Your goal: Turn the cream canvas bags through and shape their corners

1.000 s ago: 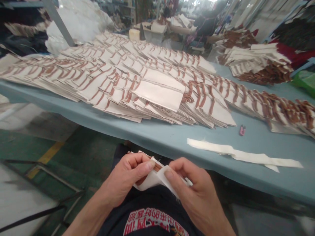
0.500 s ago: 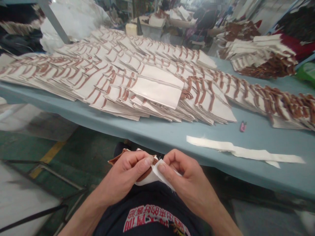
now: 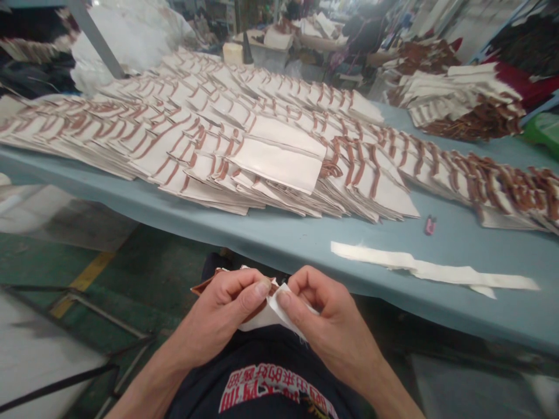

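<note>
In front of my lap, both hands pinch a brown and white fabric piece [image 3: 261, 319]. My left hand [image 3: 233, 302] is closed on its brown-edged part, thumb pressed over the top. My right hand [image 3: 321, 305] is closed on a white flap of the same piece, thumb and forefinger together, close beside the left fingertips. A brown corner sticks out past the left knuckles. The rest of the piece is hidden behind my hands and against my dark apron.
A blue-covered table [image 3: 301, 233] holds overlapping rows of white, brown-edged fabric pieces [image 3: 187, 134]. Near its front edge lie white fabric strips [image 3: 432, 269] and a small pink thread snipper [image 3: 430, 225]. A brown and white fabric pile [image 3: 467, 105] stands at the back right.
Hardly anything differs. Both hands keep their pinch on the fabric and have shifted very slightly.
</note>
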### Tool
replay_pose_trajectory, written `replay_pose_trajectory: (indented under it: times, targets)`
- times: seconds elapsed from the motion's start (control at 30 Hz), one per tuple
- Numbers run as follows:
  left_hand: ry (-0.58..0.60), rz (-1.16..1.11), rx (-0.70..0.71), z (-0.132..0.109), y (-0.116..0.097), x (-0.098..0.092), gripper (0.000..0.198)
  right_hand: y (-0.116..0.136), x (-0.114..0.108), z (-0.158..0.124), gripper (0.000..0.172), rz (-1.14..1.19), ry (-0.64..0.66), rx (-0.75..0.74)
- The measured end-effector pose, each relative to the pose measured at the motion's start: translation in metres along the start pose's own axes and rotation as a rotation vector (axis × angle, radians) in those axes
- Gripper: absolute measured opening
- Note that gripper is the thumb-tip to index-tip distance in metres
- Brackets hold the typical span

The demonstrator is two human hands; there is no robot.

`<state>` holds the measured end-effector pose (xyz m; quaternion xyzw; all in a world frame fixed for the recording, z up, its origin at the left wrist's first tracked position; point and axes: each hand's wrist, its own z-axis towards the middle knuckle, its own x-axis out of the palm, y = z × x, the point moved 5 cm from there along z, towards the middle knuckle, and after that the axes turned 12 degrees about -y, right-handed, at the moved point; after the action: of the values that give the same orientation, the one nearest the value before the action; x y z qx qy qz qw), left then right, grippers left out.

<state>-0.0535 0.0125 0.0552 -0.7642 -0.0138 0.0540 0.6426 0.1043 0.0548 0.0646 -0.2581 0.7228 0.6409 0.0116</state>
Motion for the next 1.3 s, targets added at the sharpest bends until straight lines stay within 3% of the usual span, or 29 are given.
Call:
replay_pose_trajectory:
  times: [0.27, 0.5, 0.7, 1.07, 1.3]
  targets:
    - [0.019, -0.074, 0.052, -0.005, -0.002, -0.003, 0.051, 0.002, 0.005, -0.005, 0.026, 0.006, 0.047, 0.034]
    - [-0.017, -0.130, -0.001, -0.011, 0.014, -0.007, 0.049, -0.003, 0.010, -0.004, 0.029, 0.037, 0.061, 0.046]
    - [-0.030, -0.131, -0.051, -0.013, 0.017, -0.005, 0.025, -0.005, 0.015, -0.004, 0.027, 0.051, 0.032, 0.035]
    - [-0.186, 0.006, 0.011, -0.014, 0.012, -0.003, 0.018, -0.011, 0.022, -0.002, 0.028, 0.097, 0.045, 0.041]
    - [-0.266, 0.089, 0.145, -0.021, 0.002, -0.005, 0.013, -0.008, 0.029, -0.008, 0.030, 0.177, 0.051, 0.031]
